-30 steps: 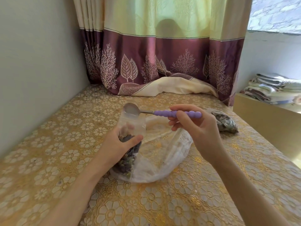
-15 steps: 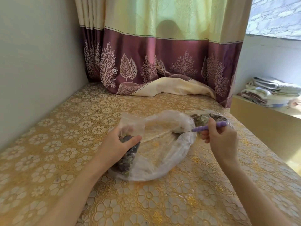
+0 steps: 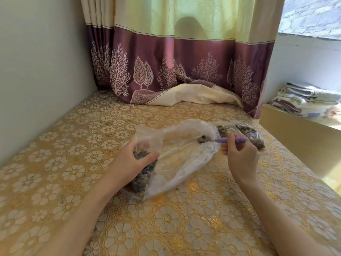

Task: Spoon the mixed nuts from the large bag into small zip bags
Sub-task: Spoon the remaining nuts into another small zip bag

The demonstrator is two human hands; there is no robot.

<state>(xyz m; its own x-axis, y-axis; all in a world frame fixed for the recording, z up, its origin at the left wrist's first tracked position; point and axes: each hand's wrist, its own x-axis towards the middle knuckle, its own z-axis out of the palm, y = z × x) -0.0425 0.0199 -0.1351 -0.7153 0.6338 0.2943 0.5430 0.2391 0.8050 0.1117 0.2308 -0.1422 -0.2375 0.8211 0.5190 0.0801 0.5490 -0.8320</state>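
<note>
A large clear plastic bag (image 3: 186, 159) lies nearly flat on the gold flowered table (image 3: 166, 228), its mouth towards the right. My left hand (image 3: 129, 163) grips a small zip bag (image 3: 145, 169) standing upright at the large bag's left, partly filled with dark mixed nuts. My right hand (image 3: 239, 156) pinches the purple handle of a metal spoon (image 3: 221, 139). The spoon's bowl is inside the large bag's mouth and carries a few nuts. Two filled small zip bags (image 3: 247, 135) lie just behind my right hand.
A purple and yellow curtain (image 3: 184, 71) hangs at the table's far edge, its hem bunched on the surface. A grey wall runs along the left. To the right, past the table's edge, stands a low wooden ledge (image 3: 295, 130) with folded cloths (image 3: 304, 98).
My right hand carried the spoon from over the small zip bag's mouth, rightwards and down, into the large bag's mouth. My left hand kept its grip on the small bag.
</note>
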